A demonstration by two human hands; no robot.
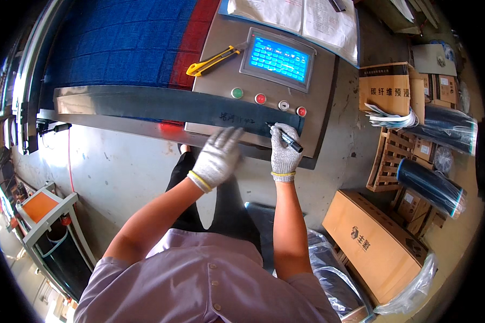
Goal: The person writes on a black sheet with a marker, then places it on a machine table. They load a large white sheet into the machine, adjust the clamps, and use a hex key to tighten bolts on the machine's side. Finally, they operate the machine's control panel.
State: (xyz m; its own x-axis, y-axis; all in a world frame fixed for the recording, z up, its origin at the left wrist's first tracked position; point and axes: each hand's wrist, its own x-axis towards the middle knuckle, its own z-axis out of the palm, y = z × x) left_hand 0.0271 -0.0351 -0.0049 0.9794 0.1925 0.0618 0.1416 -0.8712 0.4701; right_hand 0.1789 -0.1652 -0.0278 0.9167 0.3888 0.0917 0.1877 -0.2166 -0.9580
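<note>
My right hand [285,151], in a grey-white knit glove with a yellow cuff, is closed around a black marker [292,142]. The marker's tip rests on or just above a long dark strip [161,105], right of some handwriting. This strip lies across the front of a machine, its left end shiny with glare. My left hand [219,157], gloved alike, hovers near the strip's lower edge. Its fingers reach forward, slightly smeared by motion, with nothing visible in them. Behind the strip sits a yellow utility knife [213,61] on the metal panel.
A lit touchscreen [278,59] and several round buttons [261,99] are on the panel. Open papers [328,27] lie behind it. Blue mesh [113,43] covers the bed at left. Cardboard boxes [372,245] and dark film rolls [430,185] stand right; a white-framed stand [48,215] is lower left.
</note>
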